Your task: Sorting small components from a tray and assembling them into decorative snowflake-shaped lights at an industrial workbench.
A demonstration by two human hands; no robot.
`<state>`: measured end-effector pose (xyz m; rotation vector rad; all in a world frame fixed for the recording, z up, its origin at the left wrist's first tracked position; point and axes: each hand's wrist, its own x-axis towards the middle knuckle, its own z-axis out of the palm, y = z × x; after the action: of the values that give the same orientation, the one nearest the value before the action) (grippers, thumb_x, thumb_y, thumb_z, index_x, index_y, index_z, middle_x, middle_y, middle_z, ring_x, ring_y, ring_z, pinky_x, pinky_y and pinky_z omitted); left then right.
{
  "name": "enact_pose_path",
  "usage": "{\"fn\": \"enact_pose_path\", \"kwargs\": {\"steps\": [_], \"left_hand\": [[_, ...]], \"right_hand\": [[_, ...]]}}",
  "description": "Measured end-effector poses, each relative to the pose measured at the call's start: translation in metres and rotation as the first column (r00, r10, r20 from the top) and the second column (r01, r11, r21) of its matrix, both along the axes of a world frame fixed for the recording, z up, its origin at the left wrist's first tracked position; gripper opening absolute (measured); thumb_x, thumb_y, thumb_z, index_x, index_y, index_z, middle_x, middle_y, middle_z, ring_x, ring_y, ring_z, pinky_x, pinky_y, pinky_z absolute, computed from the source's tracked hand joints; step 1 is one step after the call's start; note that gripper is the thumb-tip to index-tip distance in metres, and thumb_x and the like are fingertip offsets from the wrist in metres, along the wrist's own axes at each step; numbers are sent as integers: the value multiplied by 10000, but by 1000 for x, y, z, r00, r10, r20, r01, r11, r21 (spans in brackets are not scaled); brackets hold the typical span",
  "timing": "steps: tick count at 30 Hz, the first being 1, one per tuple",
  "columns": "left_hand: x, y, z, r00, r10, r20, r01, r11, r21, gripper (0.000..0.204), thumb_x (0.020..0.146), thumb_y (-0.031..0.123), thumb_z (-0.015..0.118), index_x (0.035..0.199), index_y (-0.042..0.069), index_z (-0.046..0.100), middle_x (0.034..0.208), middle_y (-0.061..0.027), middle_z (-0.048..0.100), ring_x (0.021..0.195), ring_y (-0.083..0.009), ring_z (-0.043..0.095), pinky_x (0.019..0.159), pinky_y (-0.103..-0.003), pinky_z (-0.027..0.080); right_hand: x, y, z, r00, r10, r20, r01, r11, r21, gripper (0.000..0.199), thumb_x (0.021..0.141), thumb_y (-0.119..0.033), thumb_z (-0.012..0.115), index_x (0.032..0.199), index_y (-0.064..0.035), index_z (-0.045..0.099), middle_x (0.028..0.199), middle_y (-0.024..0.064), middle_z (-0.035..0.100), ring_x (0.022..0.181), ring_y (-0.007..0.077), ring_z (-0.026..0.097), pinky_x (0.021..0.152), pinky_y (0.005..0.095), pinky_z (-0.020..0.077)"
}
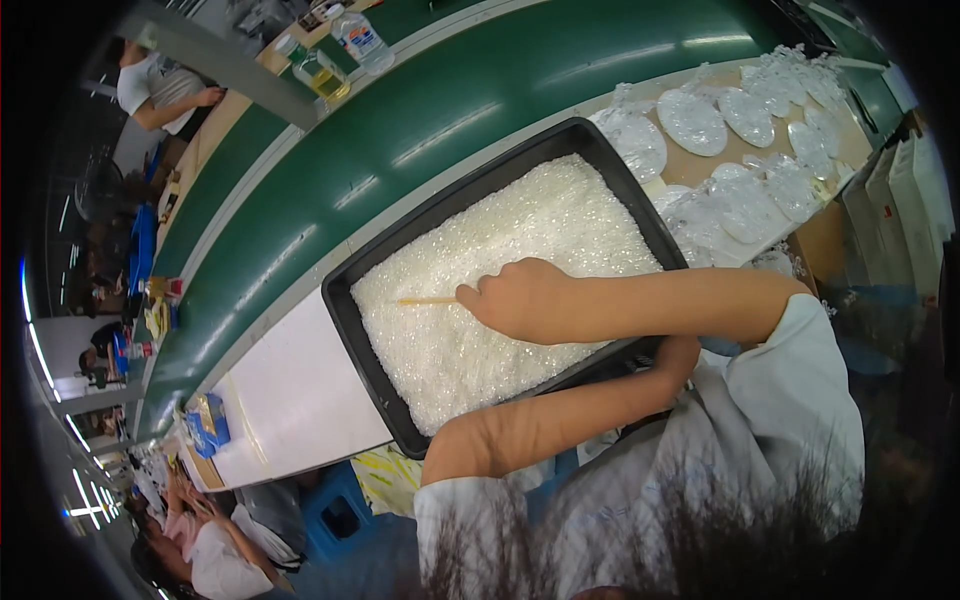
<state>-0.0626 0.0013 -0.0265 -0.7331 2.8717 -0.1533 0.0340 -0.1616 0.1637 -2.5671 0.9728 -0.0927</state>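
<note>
A black rectangular tray [352,335] holds a deep bed of small, clear, glittering beads [520,220]. Over the middle of the bed, my right hand [515,300] is closed around a thin yellowish stick [428,301]. The stick points left and lies against the beads' surface. My left forearm crosses below, along the tray's near edge. At its end my left hand [680,355] is mostly covered by the right forearm, by the tray's near right corner. Its fingers are hidden, so what it touches cannot be seen.
Clear round plastic-wrapped pieces [692,123] crowd the board at right. A green conveyor belt [440,130] runs behind the tray. Two bottles [360,40] stand beyond it. A white tabletop [300,385], blue box [207,428] and blue stool [338,512] lie left. Other people sit farther off.
</note>
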Motion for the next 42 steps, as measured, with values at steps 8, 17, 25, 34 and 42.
{"fn": "enact_pose_path", "kwargs": {"steps": [8, 17, 25, 34, 42], "left_hand": [[1, -21, 37, 898, -338, 281, 332, 941, 68, 283, 891, 167, 562, 1081, 75, 750, 1076, -138, 703, 1064, -324, 611, 874, -526, 436], [4, -6, -13, 992, 11, -125, -10, 1000, 10, 272, 886, 172, 581, 1073, 81, 757, 1091, -120, 707, 1073, -324, 617, 878, -531, 439], [18, -20, 71, 950, -241, 197, 268, 955, -127, 268, 902, 161, 569, 1082, 117, 762, 1081, -74, 717, 1050, -306, 627, 862, -536, 424], [9, -21, 61, 948, -260, 184, 266, 964, -6, 252, 886, 165, 593, 1057, 127, 774, 1041, -50, 731, 996, -287, 649, 824, -501, 433], [11, -30, 88, 912, -327, 249, 322, 945, 63, 246, 899, 172, 588, 1054, 153, 778, 1050, -44, 734, 976, -253, 657, 810, -472, 419]], "right_hand": [[-83, 11, 30, 888, -368, -275, 368, 928, -54, 272, 853, -123, 571, 1110, -35, 574, 777, 162, 696, 715, 350, 709, 609, 462, 561], [-7, 13, 12, 945, 312, -101, -315, 949, -6, 228, 856, -141, 565, 1067, -70, 615, 761, 136, 697, 727, 340, 705, 625, 468, 549], [-35, 0, 2, 996, 22, -82, -20, 999, 30, 199, 855, -126, 575, 1033, -47, 617, 783, 174, 683, 739, 363, 697, 642, 483, 536], [-47, -3, 5, 983, 124, -137, -130, 991, -37, 226, 871, -147, 548, 1086, -84, 574, 807, 122, 690, 709, 337, 698, 626, 470, 542], [-68, 5, 17, 947, 272, -169, -261, 961, 89, 206, 854, -132, 566, 1049, -80, 611, 797, 135, 690, 720, 335, 697, 626, 464, 539]]}}
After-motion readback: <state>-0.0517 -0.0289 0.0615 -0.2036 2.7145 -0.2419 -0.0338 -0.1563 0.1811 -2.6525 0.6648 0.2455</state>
